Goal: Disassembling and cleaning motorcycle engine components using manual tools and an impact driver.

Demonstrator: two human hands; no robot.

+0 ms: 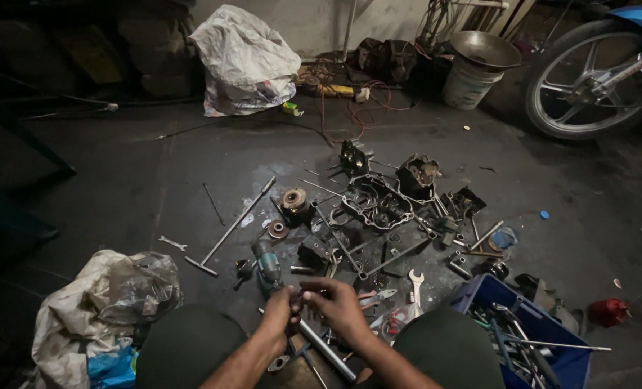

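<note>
I sit on a dark workshop floor with my knees in green trousers at the bottom of the view. My left hand (281, 311) and my right hand (339, 306) meet between my knees, both closed around the upper end of a long metal rod (328, 351) that slants down to the right. My right fingers curl over the top where the hands touch. Just beyond my hands lies a teal power tool (267, 265). An open-end wrench (415, 284) rests to the right of it.
Dismantled engine parts, a crankcase cover (375, 202), bolts and a long T-handle wrench (231, 229) spread ahead. A blue crate of tools (533, 331) stands at right, plastic bags (105, 306) at left, a white sack (245, 61), bucket (472, 79) and motorcycle wheel (594, 79) behind.
</note>
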